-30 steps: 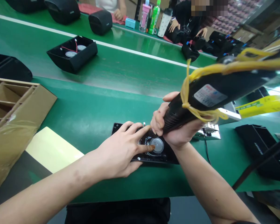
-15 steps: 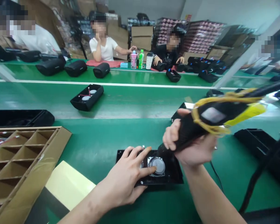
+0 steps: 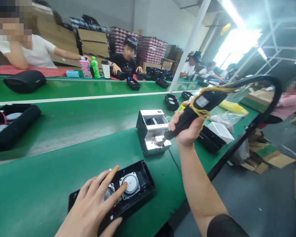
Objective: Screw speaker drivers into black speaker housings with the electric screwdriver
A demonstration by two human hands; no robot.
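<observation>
My left hand (image 3: 96,200) lies with fingers spread over a black speaker housing (image 3: 146,179). One fingertip touches the round silver speaker driver (image 3: 130,184) inside it; a second driver (image 3: 109,193) is partly hidden under the fingers. The thumb is along the near side. Closed around a black electric screwdriver (image 3: 185,122), my right hand (image 3: 191,133) holds it tilted, its tip at the front of a metal screw feeder (image 3: 153,131). A yellow band (image 3: 199,111) is wound about the screwdriver, and a thick black cable (image 3: 277,89) loops from its back end.
An open speaker housing with drivers (image 3: 13,128) is at the left. Beyond a white line are a closed speaker (image 3: 24,81), bottles (image 3: 95,67) and co-workers. A black housing (image 3: 210,140) and white box (image 3: 220,132) stand right of my arm, near the table edge.
The view has swung to the right. My right hand has carried the screwdriver from the speaker housing to the screw feeder. My left hand stays spread on the housing.
</observation>
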